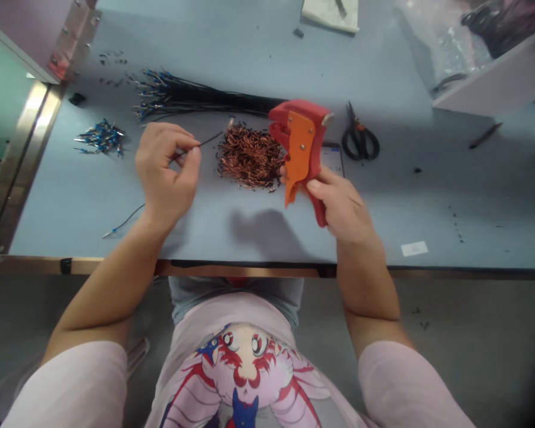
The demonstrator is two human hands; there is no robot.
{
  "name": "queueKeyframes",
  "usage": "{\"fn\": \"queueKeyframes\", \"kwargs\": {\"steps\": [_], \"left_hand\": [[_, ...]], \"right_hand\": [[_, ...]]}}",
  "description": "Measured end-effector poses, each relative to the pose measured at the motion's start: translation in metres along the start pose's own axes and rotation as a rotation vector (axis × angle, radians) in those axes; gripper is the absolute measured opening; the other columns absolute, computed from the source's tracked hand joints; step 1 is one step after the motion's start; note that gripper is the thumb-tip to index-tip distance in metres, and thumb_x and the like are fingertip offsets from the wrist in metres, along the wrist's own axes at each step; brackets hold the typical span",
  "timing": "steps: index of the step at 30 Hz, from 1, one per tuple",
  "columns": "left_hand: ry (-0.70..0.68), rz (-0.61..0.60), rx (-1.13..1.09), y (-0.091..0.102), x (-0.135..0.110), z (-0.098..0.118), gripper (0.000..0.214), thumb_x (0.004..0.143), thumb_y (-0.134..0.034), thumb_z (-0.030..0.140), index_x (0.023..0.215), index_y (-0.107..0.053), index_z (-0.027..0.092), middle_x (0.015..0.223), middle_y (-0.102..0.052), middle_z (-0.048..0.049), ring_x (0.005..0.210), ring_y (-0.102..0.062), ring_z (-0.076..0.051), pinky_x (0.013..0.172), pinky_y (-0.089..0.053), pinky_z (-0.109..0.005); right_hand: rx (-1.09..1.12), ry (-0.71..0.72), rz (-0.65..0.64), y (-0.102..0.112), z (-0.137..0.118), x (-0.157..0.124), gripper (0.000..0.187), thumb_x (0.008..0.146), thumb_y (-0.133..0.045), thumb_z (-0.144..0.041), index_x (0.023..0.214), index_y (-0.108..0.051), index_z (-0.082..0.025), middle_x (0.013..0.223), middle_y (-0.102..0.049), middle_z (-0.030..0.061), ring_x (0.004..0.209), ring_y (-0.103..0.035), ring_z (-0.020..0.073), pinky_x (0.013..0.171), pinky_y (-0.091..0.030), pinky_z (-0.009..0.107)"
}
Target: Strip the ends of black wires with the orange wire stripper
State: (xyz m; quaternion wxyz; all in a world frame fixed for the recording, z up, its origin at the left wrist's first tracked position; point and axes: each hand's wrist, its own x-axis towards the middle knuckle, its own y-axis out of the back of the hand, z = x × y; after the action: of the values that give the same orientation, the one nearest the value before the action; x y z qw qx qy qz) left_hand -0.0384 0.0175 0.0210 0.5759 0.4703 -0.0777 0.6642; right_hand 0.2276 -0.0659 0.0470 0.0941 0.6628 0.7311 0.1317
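My left hand [169,169] pinches a thin black wire [211,139] between thumb and forefinger. One end of it points right, toward a heap of copper wire scraps [249,157]; below the hand a blue-collared metal tip [113,232] shows at the wire's other end. My right hand [345,205] is wrapped around the handle of a red and orange wire stripper [302,145], held up over the right edge of the heap. The stripper's jaws face left, apart from the wire. Behind the heap lies a bundle of black wires [223,98] with blue-collared tips at its left end.
A pile of blue ferrules [101,138] lies at the left. Black-handled scissors [360,139] and a partly hidden phone [334,159] lie right of the stripper. Plastic bags [455,47] sit at the back right by a pale panel [494,77]. A metal-trimmed edge [249,268] runs along the front.
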Motion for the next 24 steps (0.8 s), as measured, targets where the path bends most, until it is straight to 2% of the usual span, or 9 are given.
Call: {"fn": "queueKeyframes", "kwargs": {"steps": [3, 6, 10, 15, 19, 24], "left_hand": [[0.139, -0.087, -0.088, -0.006, -0.007, 0.012, 0.008, 0.087, -0.061, 0.021, 0.08, -0.065, 0.024, 0.079, -0.064, 0.0002, 0.072, -0.058, -0.014, 0.064, -0.045, -0.033], [0.261, -0.206, -0.167, -0.015, -0.016, 0.021, 0.008, 0.089, -0.061, 0.032, 0.085, -0.066, 0.027, 0.078, -0.065, 0.0008, 0.068, -0.057, -0.014, 0.061, -0.044, -0.032], [0.324, -0.276, -0.347, -0.022, -0.025, 0.025, 0.009, 0.087, -0.066, 0.035, 0.084, -0.068, 0.027, 0.08, -0.068, 0.0005, 0.072, -0.062, -0.016, 0.066, -0.049, -0.032], [0.435, -0.353, -0.566, -0.028, -0.03, 0.027, 0.011, 0.082, -0.071, 0.032, 0.077, -0.07, 0.023, 0.078, -0.07, -0.0009, 0.074, -0.064, -0.017, 0.068, -0.051, -0.031], [0.492, -0.403, -0.708, -0.03, -0.033, 0.03, 0.008, 0.081, -0.072, 0.029, 0.08, -0.072, 0.021, 0.082, -0.073, -0.0019, 0.075, -0.067, -0.017, 0.07, -0.053, -0.031], [0.401, -0.433, -0.741, -0.028, -0.033, 0.032, 0.009, 0.083, -0.066, 0.022, 0.084, -0.075, 0.023, 0.09, -0.076, -0.0021, 0.082, -0.07, -0.017, 0.075, -0.055, -0.031]], "right_hand": [[0.375, -0.235, -0.111, -0.017, 0.008, 0.005, 0.032, 0.09, -0.047, -0.044, 0.106, -0.06, -0.02, 0.106, -0.072, 0.011, 0.096, -0.071, 0.0284, 0.082, -0.06, 0.047], [0.536, -0.366, -0.151, -0.035, 0.012, 0.008, 0.037, 0.084, -0.065, -0.05, 0.103, -0.059, -0.018, 0.103, -0.073, 0.0126, 0.092, -0.073, 0.0266, 0.081, -0.062, 0.045], [0.66, -0.387, -0.212, -0.042, 0.009, 0.004, 0.047, 0.074, -0.082, -0.044, 0.109, -0.063, -0.018, 0.107, -0.073, 0.0111, 0.091, -0.072, 0.0214, 0.084, -0.062, 0.04], [0.849, -0.422, -0.309, -0.041, 0.009, 0.0, 0.047, 0.071, -0.087, -0.036, 0.109, -0.066, -0.018, 0.101, -0.073, 0.0076, 0.085, -0.07, 0.0184, 0.08, -0.063, 0.038], [0.931, -0.44, -0.386, -0.042, 0.011, -0.001, 0.046, 0.072, -0.088, -0.035, 0.109, -0.067, -0.017, 0.096, -0.071, 0.0055, 0.082, -0.071, 0.0168, 0.076, -0.064, 0.035], [0.976, -0.432, -0.424, -0.04, 0.011, -0.004, 0.042, 0.076, -0.085, -0.036, 0.109, -0.068, -0.016, 0.094, -0.071, 0.0041, 0.081, -0.071, 0.0153, 0.077, -0.065, 0.035]]}}
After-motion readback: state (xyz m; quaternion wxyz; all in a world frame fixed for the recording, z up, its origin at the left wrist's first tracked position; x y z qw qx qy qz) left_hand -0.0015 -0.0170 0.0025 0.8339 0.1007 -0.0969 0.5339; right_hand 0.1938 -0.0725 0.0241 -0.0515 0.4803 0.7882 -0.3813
